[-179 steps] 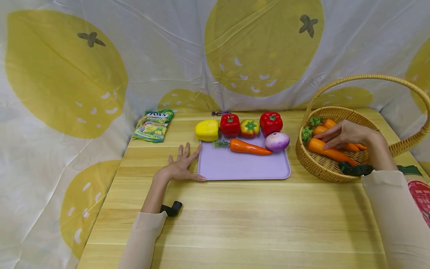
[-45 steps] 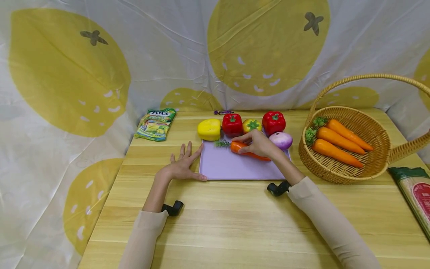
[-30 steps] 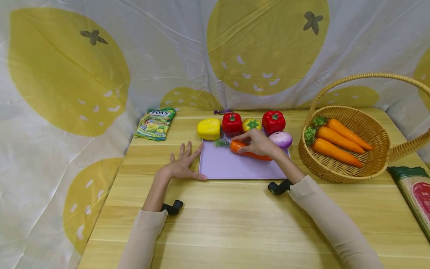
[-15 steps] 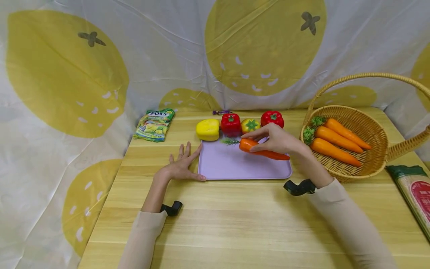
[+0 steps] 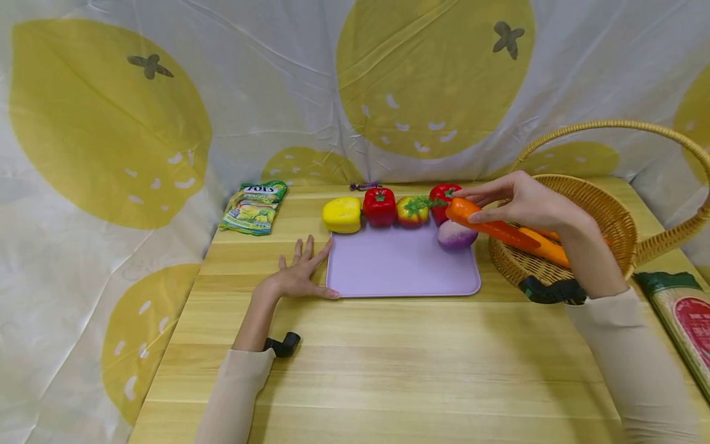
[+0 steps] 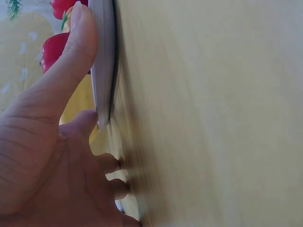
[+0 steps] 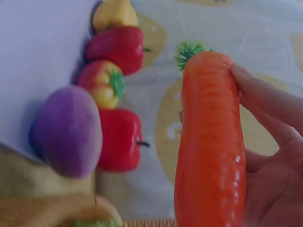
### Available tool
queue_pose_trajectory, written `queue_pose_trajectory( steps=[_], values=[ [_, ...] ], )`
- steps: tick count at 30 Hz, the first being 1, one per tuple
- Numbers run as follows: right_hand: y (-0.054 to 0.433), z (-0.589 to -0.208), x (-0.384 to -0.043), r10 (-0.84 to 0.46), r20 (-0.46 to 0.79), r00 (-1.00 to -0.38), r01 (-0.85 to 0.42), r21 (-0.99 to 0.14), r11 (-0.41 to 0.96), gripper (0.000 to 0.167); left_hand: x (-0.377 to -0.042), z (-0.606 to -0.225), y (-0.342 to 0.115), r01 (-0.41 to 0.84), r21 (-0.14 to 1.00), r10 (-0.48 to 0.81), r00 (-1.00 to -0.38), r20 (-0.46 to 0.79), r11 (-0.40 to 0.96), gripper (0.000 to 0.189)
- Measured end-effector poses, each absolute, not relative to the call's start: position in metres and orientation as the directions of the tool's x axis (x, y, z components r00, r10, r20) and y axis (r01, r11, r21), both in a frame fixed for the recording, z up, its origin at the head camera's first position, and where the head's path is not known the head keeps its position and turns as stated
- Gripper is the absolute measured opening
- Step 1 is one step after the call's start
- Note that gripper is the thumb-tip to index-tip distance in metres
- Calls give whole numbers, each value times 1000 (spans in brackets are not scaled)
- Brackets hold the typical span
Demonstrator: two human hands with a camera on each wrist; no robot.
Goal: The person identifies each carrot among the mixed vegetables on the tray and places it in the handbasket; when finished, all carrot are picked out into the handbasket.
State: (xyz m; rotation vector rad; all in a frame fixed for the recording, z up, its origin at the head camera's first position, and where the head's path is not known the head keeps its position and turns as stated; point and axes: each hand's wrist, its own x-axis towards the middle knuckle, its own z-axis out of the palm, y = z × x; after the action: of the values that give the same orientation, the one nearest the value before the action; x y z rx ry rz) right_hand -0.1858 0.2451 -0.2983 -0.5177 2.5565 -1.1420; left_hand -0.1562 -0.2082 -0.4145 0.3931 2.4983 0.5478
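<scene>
My right hand point(image 5: 538, 203) pinches an orange carrot point(image 5: 488, 228) near its leafy top, held up between the tray and the wicker basket point(image 5: 510, 268). In the right wrist view the carrot point(image 7: 210, 142) fills the middle, thumb and fingers at its upper end. The carrot's tip overlaps the basket, where other carrots point(image 5: 549, 248) lie partly hidden behind the hand. My left hand point(image 5: 296, 277) is spread on the table, thumb and forefinger at the left edge of the lilac tray point(image 5: 399, 271). In the left wrist view its thumb point(image 6: 75, 56) lies along the tray's side.
Along the tray's back sit a yellow pepper point(image 5: 342, 215), red peppers point(image 5: 379, 208), a red-and-yellow tomato-like vegetable point(image 5: 410, 213) and a purple onion point(image 5: 456, 235). A green snack packet point(image 5: 254, 208) lies back left; a green-ended bag point(image 5: 685, 320) lies far right. The basket's tall handle point(image 5: 610, 125) arches up.
My right hand came from the basket to the tray, took hold of the carrot there, lifted it and carried it right toward the basket. The left hand stays at the tray's edge.
</scene>
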Motion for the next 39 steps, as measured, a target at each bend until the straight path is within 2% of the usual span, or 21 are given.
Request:
queue_pose_trajectory(
  steps=[14,20,26,34,39],
  values=[
    [324,-308,-193,-390,-169,-905,-161,-713,682,49,-157,-417,-210,148,479,388,-803,-452,865,124],
    [347,-317,-196,-442,-228,-868,-166,-705,690,47,-157,-415,-210,142,513,403,-800,-445,847,127],
    [355,-330,-202,-460,-330,-824,-91,-725,683,50,-158,-419,-211,140,529,407,-805,-431,837,128],
    [352,-346,-209,-398,-393,-829,-44,-663,747,53,-156,-413,-209,136,504,394,-802,-449,853,126],
    [348,-348,-209,-397,-413,-820,-17,-675,737,55,-156,-413,-209,142,489,390,-802,-453,861,125]
  ],
)
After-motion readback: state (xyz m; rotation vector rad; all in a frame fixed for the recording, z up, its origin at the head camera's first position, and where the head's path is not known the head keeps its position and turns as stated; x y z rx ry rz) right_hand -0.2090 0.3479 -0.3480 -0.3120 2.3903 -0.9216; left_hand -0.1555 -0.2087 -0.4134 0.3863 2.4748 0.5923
